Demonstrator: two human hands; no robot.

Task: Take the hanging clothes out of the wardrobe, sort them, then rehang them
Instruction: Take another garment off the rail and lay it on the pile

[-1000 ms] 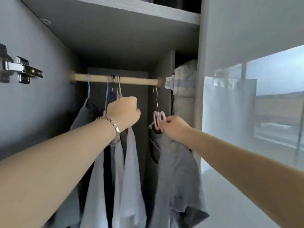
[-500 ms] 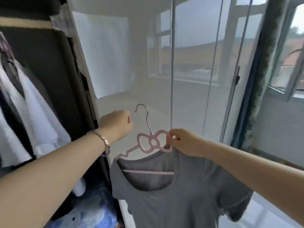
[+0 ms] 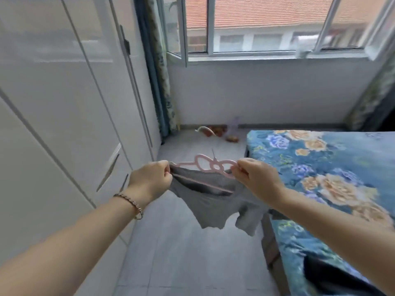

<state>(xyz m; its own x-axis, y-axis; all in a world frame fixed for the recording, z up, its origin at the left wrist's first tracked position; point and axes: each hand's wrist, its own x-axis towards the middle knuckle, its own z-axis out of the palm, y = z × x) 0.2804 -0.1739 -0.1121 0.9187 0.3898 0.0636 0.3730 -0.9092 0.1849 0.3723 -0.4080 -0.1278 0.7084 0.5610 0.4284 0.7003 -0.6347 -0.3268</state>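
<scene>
We pinch the pink hanger (image 3: 213, 166) at both ends, left hand (image 3: 149, 180) at 9 o'clock, right hand (image 3: 256, 180) at 3. The grey T-shirt (image 3: 209, 208) sags beneath, above the floor (image 3: 181, 253). At 5 o'clock, dark cloth (image 3: 331, 274), cut off, unidentifiable.

The pink bow-shaped plastic hanger (image 3: 213, 166) looks smooth with a slight sheen; its thin hook (image 3: 212, 152) looks like dark metal. The grey cloth T-shirt (image 3: 205, 208) is soft and matt. At left, the white wardrobe doors (image 3: 64, 92) are glossy and reflective. The grey floor tiles (image 3: 181, 253) are smooth and matt, and the blue floral bedsheet (image 3: 320, 167) at right is matt cloth.
</scene>
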